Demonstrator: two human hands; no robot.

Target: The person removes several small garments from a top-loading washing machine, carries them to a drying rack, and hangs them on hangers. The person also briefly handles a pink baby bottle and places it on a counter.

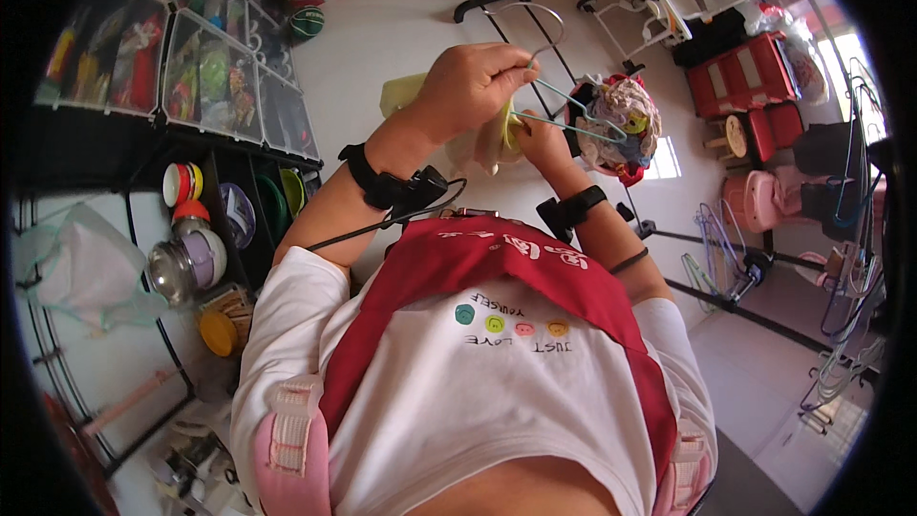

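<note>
White tiled floor (382, 38) is being looked down on, shelves of clutter (220, 76) off to the left. Up front, a thin teal wire hanger (573, 110) is being pinched tight by the left hand (473, 86), while soft pale-yellow cloth (497, 129) is being gripped by the right hand (540, 139), fingers curled shut.

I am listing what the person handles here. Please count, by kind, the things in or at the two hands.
Wire hangers: 1, pale green hanger, hooked end in the left hand
Cloths: 1, pale yellow cloth, between both hands
Hands on them: 2, left hand and right hand
Total things held: 2
</note>
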